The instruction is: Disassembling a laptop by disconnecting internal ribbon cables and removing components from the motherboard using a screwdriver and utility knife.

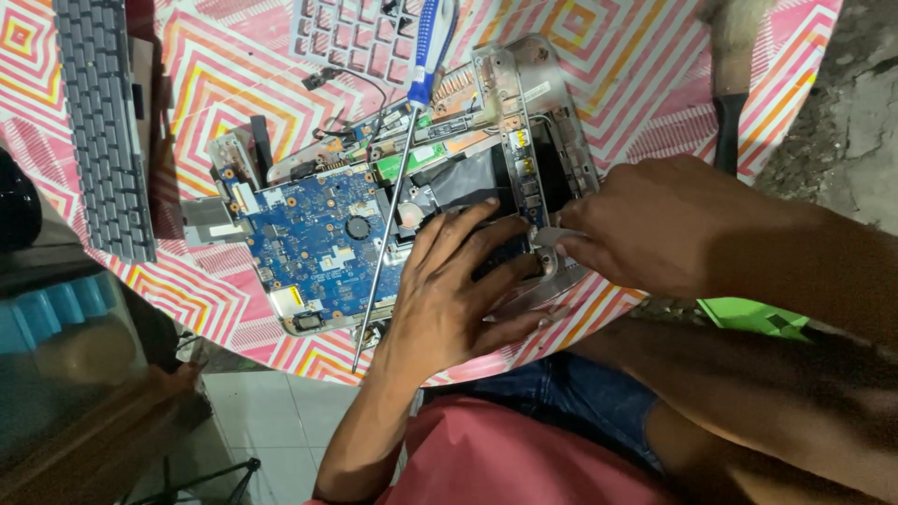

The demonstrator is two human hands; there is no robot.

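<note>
Two bare hands work over an opened silver-grey laptop base (524,103) with its blue circuit board (313,238) exposed, lying near the middle of a table draped in a pink, orange and white zigzag cloth (645,56). The left hand (449,290) lies flat, fingers spread apart, pressing on the dark inner part of the base just right of the board. The right hand (655,229) has its fingertips pinched together on a small silver metal bracket (547,243) at the base's near right corner, touching the left hand's fingertips. A long screwdriver with a blue and white handle (398,168) rests diagonally across the board, its tip reaching past the table's near edge. A grey detached keyboard (103,122) lies well apart at the left edge of the table. A pale grey plastic keyboard frame (351,33) sits at the far edge, beside the screwdriver's handle.
</note>
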